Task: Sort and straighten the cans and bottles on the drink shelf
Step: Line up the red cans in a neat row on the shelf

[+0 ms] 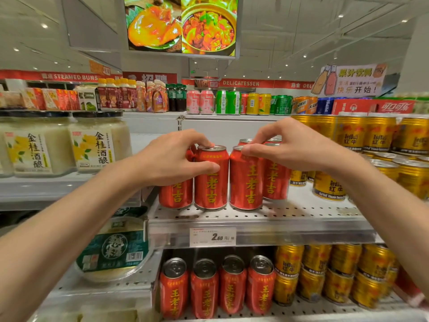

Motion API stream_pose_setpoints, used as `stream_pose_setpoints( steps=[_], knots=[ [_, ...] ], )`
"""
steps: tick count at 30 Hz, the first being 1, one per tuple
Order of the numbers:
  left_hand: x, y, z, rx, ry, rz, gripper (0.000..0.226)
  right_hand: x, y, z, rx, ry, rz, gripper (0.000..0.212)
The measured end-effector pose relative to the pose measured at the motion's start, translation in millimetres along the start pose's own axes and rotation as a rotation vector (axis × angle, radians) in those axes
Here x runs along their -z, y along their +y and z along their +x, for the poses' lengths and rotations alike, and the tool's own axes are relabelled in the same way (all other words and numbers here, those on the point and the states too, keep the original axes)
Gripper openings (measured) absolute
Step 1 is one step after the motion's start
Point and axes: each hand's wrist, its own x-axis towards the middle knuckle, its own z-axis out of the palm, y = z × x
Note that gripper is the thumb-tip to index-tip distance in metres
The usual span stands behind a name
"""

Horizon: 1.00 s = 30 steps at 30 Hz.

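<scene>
- Hands: both reach in at the middle shelf, a perforated metal shelf with a clear front rail.
- Left hand grips the second red can from the left in the front row; thumb lies across the can's front, fingers curl over its rim at the back. The can stands upright, label facing out.
- Right hand pinches the rim of the third red can; thumb tip sits on the near edge of the top, fingers arch over towards the cans behind. This can is also upright and touches the one in the left hand.
- First red can stands at the left end, partly hidden behind the left wrist. Fourth red can stands just behind and to the right of the third. More red can tops show behind the front row; their number cannot be told.
- Gold cans fill the right part of the same shelf, stacked in two tiers further right.
- Price tag sits on the shelf rail below the held cans.
- Lower shelf: a row of four red cans, with gold cans to their right.
- Left bay: large jars with yellow-flower labels, and below them a round green-labelled tub.
- Top shelf: mixed cans and bottles in a row.
</scene>
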Motion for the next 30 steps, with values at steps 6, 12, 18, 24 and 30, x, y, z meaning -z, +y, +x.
stream_pose_setpoints(
  steps=[6, 12, 18, 24, 30],
  knots=[
    [-1.5, -2.7, 0.8, -0.009, -0.001, 0.026, 0.061, -7.8, 2.8, -4.9, -0.004, 0.073, 0.023, 0.039],
    [2.4, 2.4, 5.6, -0.100, 0.006, 0.202, 0.064, 0.0, 9.2, -13.8, -0.045, -0.007, 0.101, 0.044],
    [-1.7, 39.0, 22.8, -0.173, -0.003, 0.191, 0.077, 14.1, 21.4, -17.1, -0.068, 0.037, 0.129, 0.038],
    [-18.3, 47.0, 28.7, -0.119, -0.065, 0.064, 0.069, -2.7, 42.1, -22.8, -0.169, 0.086, -0.126, 0.033],
    [-20.0, 45.5, 29.4, -0.113, -0.035, 0.024, 0.068, 1.3, 47.2, -20.3, -0.180, 0.094, 0.000, 0.039]
  ],
)
